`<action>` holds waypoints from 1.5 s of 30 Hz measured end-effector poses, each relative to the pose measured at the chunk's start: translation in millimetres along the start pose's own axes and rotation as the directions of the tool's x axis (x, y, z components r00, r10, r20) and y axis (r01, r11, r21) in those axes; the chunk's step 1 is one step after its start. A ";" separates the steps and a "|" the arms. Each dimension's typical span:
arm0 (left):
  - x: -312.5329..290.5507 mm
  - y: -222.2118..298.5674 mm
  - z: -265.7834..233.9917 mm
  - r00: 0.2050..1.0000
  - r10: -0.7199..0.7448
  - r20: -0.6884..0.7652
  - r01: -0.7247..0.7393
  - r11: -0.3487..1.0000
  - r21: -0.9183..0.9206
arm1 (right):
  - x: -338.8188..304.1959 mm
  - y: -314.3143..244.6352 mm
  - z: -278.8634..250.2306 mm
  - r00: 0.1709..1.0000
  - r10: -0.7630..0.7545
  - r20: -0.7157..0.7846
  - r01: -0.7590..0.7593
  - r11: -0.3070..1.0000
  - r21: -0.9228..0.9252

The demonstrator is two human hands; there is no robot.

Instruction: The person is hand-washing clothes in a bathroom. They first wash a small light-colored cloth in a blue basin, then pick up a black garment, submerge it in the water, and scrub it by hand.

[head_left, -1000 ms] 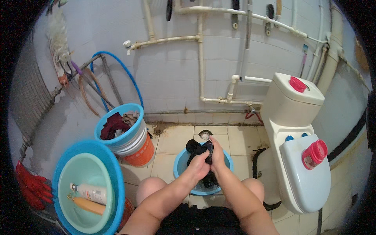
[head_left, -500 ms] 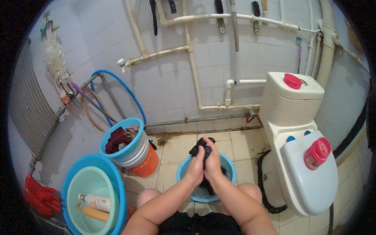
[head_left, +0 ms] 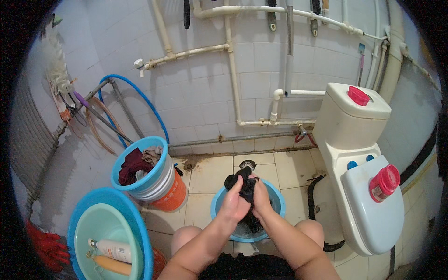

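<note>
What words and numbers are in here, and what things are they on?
White-and-orange bucket: pale characters on its orange band, which I won't copy out.
White bottle: small print, too small to read.
Red jar: label print, too small to read.
I see no other writing.

Just beyond your knees (head_left: 309, 233), a washbasin (head_left: 281, 205) sits on the floor (head_left: 200, 205); cloth (head_left: 248, 191) lies between your fingers (head_left: 239, 183) above it. To your left, an inner basin (head_left: 105, 219) holding a bottle (head_left: 114, 250) nests inside an outer basin (head_left: 109, 195), with a bucket (head_left: 170, 198) of clothes (head_left: 133, 168) behind. To your right stands the toilet (head_left: 347, 135), a jar (head_left: 384, 183) on its lid (head_left: 375, 214). Pipes (head_left: 233, 88) run along the wall (head_left: 186, 102) behind everything.
</note>
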State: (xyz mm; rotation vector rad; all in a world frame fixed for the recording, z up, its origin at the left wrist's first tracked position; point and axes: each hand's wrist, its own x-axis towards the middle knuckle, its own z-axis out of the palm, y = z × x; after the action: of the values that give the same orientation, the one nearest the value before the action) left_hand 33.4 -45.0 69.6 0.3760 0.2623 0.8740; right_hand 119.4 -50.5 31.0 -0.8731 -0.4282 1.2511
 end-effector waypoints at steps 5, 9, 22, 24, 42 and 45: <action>15.5 12.3 -33.5 0.966 0.146 -0.215 -0.069 0.942 0.330 | -46.7 7.3 33.9 0.819 -0.559 0.127 0.510 0.609 -0.607; 19.3 1.9 -40.6 0.980 0.016 -0.199 0.003 0.995 0.097 | -42.4 6.5 28.7 0.692 -0.610 0.386 0.649 0.293 -0.702; 33.3 15.1 -78.4 0.987 -0.149 0.066 0.163 0.879 -0.448 | -52.0 3.8 42.9 0.611 -0.356 0.707 0.778 0.107 -0.619; 24.8 -3.9 -67.6 0.994 -0.075 0.074 0.094 0.948 -0.304 | -19.4 0.5 27.4 0.606 -0.392 0.693 0.767 0.055 -0.640; 22.9 -26.6 -24.0 0.984 -0.101 -0.147 0.085 0.990 -0.111 | 1.1 -11.7 -5.4 0.808 -0.444 0.388 0.525 0.244 -0.815; 38.3 12.0 -90.6 0.992 0.011 0.129 0.049 0.891 -0.452 | -56.1 4.4 40.7 0.635 -0.277 0.721 0.756 0.033 -0.654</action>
State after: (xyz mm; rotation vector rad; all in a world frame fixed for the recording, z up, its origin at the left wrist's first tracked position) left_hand 14.9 11.2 -9.9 -0.0101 -0.0625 0.8584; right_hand 71.2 -89.5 62.5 -1.2364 -1.8814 0.2293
